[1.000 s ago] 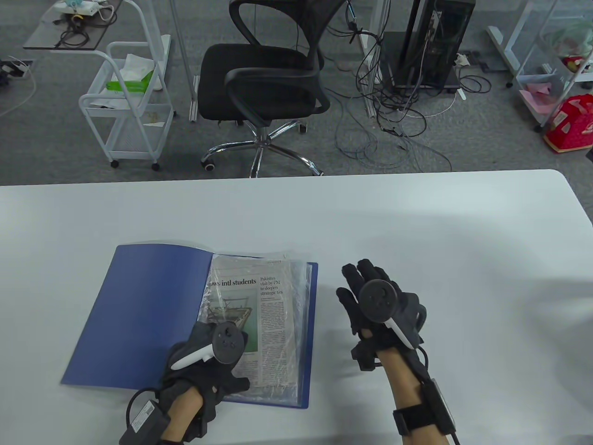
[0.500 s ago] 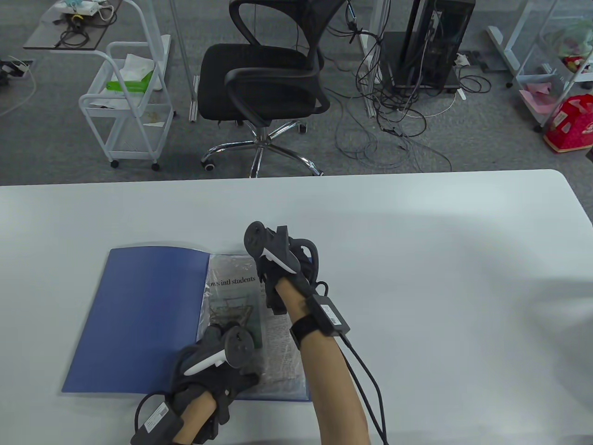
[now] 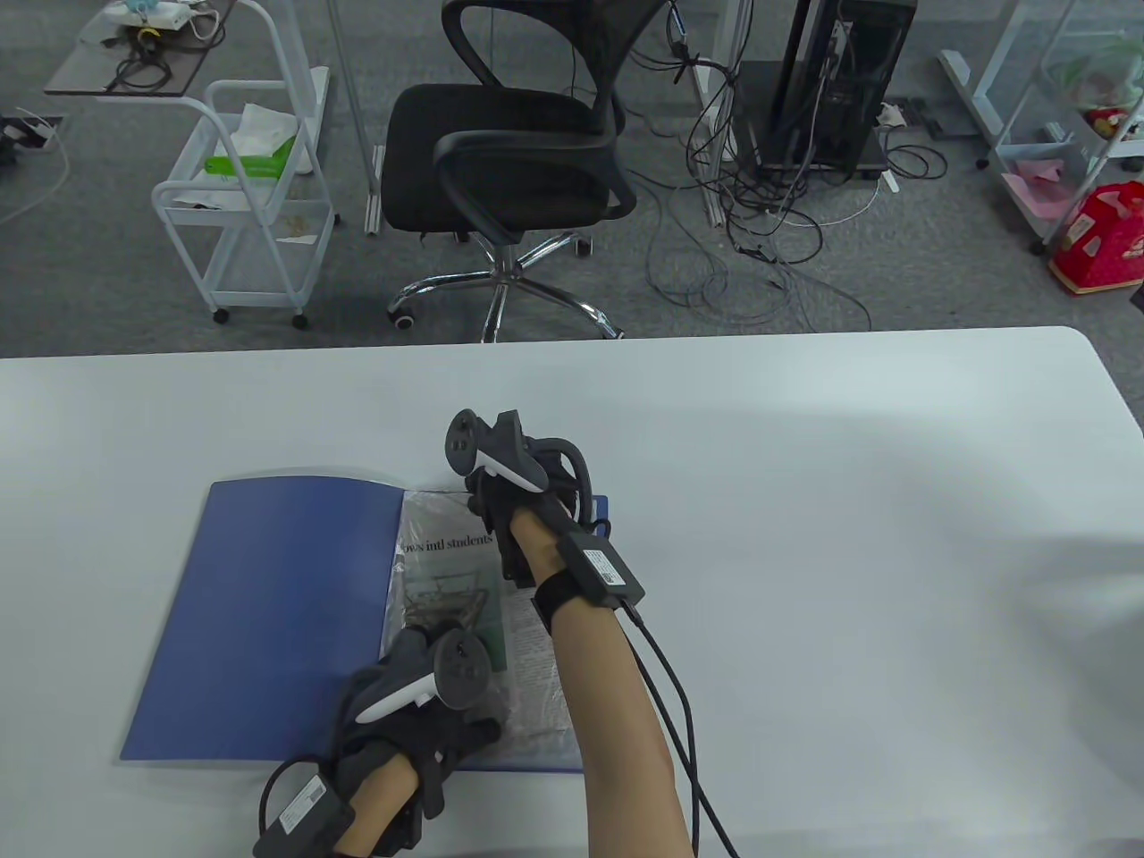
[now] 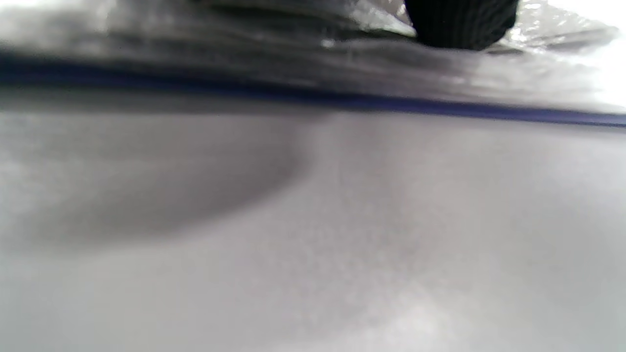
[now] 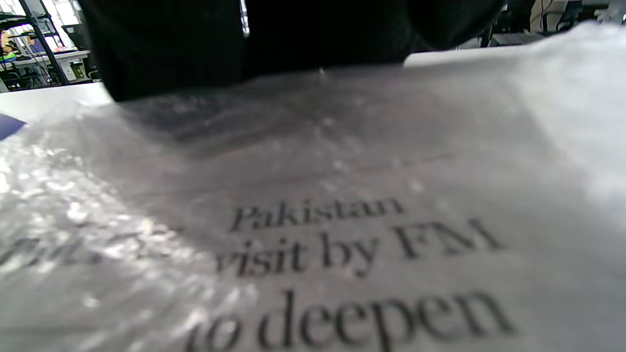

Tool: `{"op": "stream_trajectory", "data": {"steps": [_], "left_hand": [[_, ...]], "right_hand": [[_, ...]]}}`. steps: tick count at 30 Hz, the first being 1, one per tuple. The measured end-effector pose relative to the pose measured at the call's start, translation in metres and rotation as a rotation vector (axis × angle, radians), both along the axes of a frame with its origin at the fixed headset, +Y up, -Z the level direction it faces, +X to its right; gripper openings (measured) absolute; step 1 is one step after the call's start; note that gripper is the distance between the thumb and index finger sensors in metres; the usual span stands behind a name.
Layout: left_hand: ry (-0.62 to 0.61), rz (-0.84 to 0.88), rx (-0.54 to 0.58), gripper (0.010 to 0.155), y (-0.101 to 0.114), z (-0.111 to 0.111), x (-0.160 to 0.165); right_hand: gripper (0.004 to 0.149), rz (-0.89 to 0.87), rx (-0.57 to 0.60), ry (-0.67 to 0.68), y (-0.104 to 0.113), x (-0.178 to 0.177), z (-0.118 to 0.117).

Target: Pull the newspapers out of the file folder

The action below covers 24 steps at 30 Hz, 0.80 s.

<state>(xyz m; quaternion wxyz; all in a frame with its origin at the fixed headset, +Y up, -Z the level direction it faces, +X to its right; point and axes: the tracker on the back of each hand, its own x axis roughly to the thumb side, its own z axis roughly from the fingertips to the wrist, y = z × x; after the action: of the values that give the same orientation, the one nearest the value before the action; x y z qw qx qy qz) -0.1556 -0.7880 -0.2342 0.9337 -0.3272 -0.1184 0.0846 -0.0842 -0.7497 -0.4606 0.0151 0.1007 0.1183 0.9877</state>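
A blue file folder (image 3: pixel 277 608) lies open at the table's front left. A newspaper (image 3: pixel 447 572) sits in a clear plastic sleeve on its right half. My left hand (image 3: pixel 429 679) rests flat on the lower part of the sleeve. In the left wrist view a fingertip (image 4: pixel 459 24) touches the plastic above the folder's blue edge (image 4: pixel 342 100). My right hand (image 3: pixel 500 474) reaches across to the sleeve's far edge. In the right wrist view its fingers (image 5: pixel 171 49) sit at the top edge of the newspaper (image 5: pixel 342 234). Whether they pinch it is hidden.
The white table (image 3: pixel 804 536) stretches to the right and beyond the folder. A black office chair (image 3: pixel 509 152), a white cart (image 3: pixel 241 197) and a computer tower with cables (image 3: pixel 831 89) stand on the floor behind the table.
My right hand has swung from the bare table at the folder's right to the far edge of the sleeve, then a little farther away. My left hand has stayed on the page.
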Motion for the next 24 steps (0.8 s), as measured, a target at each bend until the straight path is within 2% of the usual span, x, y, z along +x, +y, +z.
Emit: {"op": "stream_trajectory", "data": {"steps": [4,7,9,11,12,15,17,24], "left_hand": [[-0.01,0.025,-0.012,0.088,-0.001,0.001,-0.001],[-0.009,0.025,-0.013,0.088,-0.001,0.001,-0.002],[-0.007,0.023,-0.015,0.087,-0.001,0.001,-0.002],[-0.008,0.02,-0.012,0.087,-0.001,0.001,-0.002],[-0.007,0.02,-0.012,0.088,-0.001,0.001,-0.002],[0.0,0.022,-0.013,0.088,-0.001,0.001,-0.002],[0.003,0.023,-0.011,0.088,-0.001,0.001,-0.002],[0.014,0.026,-0.004,0.087,-0.002,0.001,-0.002]], "right_hand": [[0.039,-0.006,0.04,-0.036,0.001,-0.003,-0.001],[0.039,-0.031,0.114,-0.082,0.002,-0.004,-0.003],[0.039,-0.019,0.248,-0.131,0.005,-0.003,-0.003],[0.039,0.039,0.312,-0.129,0.01,-0.002,-0.004],[0.04,0.042,0.313,-0.125,0.01,-0.001,-0.004],[0.051,0.02,0.16,-0.078,0.014,0.0,-0.006],[0.048,0.059,0.165,-0.071,0.018,0.0,-0.008],[0.04,-0.026,0.494,-0.21,0.045,0.007,-0.006]]}}
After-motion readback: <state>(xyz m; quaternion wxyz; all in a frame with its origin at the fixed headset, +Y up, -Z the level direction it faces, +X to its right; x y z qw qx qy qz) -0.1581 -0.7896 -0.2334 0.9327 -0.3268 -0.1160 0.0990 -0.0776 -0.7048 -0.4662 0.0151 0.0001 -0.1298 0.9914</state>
